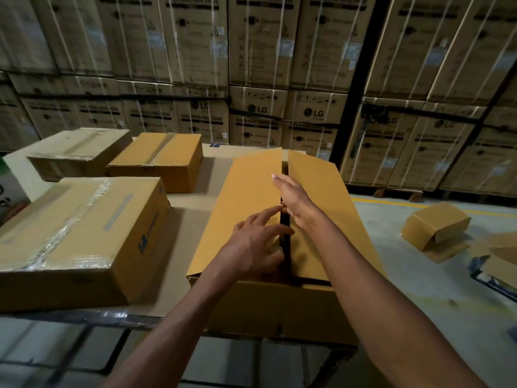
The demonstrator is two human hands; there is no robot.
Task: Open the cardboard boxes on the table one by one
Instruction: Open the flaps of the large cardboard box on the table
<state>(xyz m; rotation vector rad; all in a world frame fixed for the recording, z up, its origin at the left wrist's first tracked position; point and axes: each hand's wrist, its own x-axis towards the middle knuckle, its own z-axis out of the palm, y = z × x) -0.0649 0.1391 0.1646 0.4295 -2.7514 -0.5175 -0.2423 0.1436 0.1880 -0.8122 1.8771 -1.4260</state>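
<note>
A long brown cardboard box point(279, 306) stands at the table's front edge right before me. Its two top flaps are parted, with a dark gap running between them. My left hand point(258, 242) lies spread on the left flap point(246, 197), fingertips reaching the gap's edge. My right hand point(293, 200) rests along the inner edge of the right flap point(330, 208), fingers stretched out straight away from me. Three taped boxes stand to the left: a large one point(78, 239) near me, one point(159, 161) behind it, and one point(78, 152) at the far left.
A cardboard sheet point(193, 203) covers the table. Opened boxes point(436, 225) and loose cardboard lie on the floor to the right. Tall stacks of strapped washing-machine cartons point(260, 113) form a wall behind the table. A yellow line marks the floor.
</note>
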